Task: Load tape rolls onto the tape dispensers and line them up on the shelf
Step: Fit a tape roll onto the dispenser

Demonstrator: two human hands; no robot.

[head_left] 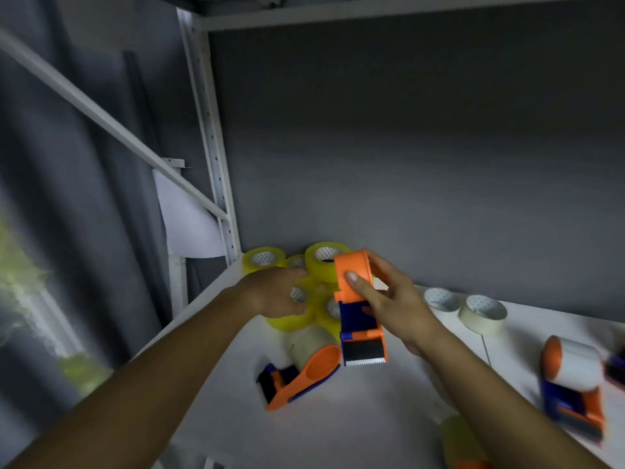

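— Where is the orange dispenser (359,306)?
— Up over the white shelf (389,418), gripped in the right hand (389,299).
— And the left hand (277,294)?
— Curled around a yellow tape roll (294,319) in the corner, by the gray wall (406,147).

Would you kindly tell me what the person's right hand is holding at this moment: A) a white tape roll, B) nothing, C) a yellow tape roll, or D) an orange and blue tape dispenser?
D: the right hand grips the orange and blue tape dispenser above the shelf.
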